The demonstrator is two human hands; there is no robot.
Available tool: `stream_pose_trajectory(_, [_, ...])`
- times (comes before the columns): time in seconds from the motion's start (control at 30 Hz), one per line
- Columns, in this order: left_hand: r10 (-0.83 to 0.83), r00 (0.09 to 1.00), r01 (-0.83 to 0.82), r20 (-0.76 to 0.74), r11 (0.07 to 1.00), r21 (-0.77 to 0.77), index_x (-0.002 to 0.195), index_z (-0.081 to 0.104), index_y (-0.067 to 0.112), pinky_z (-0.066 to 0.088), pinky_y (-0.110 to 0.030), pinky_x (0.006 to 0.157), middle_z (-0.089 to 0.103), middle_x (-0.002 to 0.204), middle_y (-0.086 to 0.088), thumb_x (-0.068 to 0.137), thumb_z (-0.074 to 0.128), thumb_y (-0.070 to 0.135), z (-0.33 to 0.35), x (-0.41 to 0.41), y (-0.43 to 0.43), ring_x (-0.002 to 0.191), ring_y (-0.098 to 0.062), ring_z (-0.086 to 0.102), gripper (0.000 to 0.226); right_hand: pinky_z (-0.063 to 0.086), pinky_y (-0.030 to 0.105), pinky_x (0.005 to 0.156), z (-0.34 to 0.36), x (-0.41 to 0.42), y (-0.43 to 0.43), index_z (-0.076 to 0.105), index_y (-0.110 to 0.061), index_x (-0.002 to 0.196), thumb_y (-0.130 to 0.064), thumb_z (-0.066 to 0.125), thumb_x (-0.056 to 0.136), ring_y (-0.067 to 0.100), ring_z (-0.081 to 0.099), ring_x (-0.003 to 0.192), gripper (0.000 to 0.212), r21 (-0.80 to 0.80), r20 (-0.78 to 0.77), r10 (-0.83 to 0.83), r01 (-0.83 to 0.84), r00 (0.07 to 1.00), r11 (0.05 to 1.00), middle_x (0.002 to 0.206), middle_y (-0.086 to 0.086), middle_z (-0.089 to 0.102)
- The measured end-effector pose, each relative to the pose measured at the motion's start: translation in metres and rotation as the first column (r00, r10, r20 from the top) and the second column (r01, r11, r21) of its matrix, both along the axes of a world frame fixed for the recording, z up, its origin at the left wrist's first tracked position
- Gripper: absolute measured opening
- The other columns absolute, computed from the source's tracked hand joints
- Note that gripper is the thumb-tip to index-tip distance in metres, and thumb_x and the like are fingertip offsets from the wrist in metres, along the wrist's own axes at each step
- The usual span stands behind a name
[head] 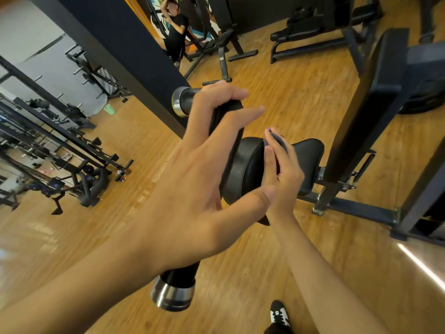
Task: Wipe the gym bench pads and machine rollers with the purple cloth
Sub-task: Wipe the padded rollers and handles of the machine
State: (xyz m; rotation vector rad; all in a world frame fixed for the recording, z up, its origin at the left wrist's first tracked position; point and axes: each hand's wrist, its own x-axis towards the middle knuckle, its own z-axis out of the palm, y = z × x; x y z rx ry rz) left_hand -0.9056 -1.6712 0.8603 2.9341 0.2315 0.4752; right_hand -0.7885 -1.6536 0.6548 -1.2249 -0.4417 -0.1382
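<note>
My left hand fills the middle of the view, its fingers curled over a black machine handle with chrome end caps. Just beyond it is a round black roller pad. My right hand lies against the roller's right side and pinches the dark purple cloth, of which only a small edge shows at the fingertips. A black seat pad lies behind the right hand.
The machine's dark upright frame and base stand at the right on a wooden floor. Black benches are at the back and cable racks at the left. Another person stands at the far top. My shoe shows at the bottom.
</note>
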Motion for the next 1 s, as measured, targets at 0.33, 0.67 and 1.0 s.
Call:
stream_pose_trajectory(0.33, [0.085, 0.995, -0.086, -0.047, 0.996, -0.009, 0.15, 0.046, 0.015, 0.016, -0.024, 0.127, 0.027, 0.161, 0.001, 0.086, 0.062, 0.043, 0.003, -0.012, -0.012, 0.161, -0.015, 0.007, 0.071, 0.043, 0.01, 0.098, 0.01, -0.004, -0.003, 0.063, -0.016, 0.134, -0.008, 0.053, 0.106, -0.007, 0.059, 0.118, 0.031, -0.026, -0.074, -0.024, 0.022, 0.997, 0.999, 0.122, -0.019, 0.064])
stream_pose_trajectory(0.67, [0.171, 0.985, -0.171, -0.031, 0.985, 0.004, 0.164, 0.024, 0.019, 0.018, -0.054, 0.128, 0.008, 0.174, 0.008, 0.091, 0.06, 0.042, 0.0, -0.014, -0.011, 0.16, -0.009, -0.004, 0.085, 0.05, 0.018, 0.098, 0.0, -0.001, -0.001, 0.067, -0.027, 0.129, -0.01, 0.05, 0.107, -0.021, 0.056, 0.104, 0.033, -0.047, -0.453, 0.0, -0.024, 0.891, 0.999, 0.109, -0.031, 0.061])
stream_pose_trajectory(1.0, [0.153, 0.987, -0.153, -0.051, 0.988, -0.004, 0.161, 0.03, 0.022, 0.024, -0.059, 0.125, 0.01, 0.172, 0.009, 0.089, 0.057, 0.051, -0.001, -0.016, -0.011, 0.161, -0.013, 0.0, 0.083, 0.055, 0.031, 0.101, -0.052, -0.01, -0.011, 0.07, -0.036, 0.125, -0.014, 0.048, 0.106, 0.01, 0.062, 0.122, 0.036, -0.039, -0.648, 0.065, -0.117, 0.759, 0.992, 0.12, -0.015, 0.07])
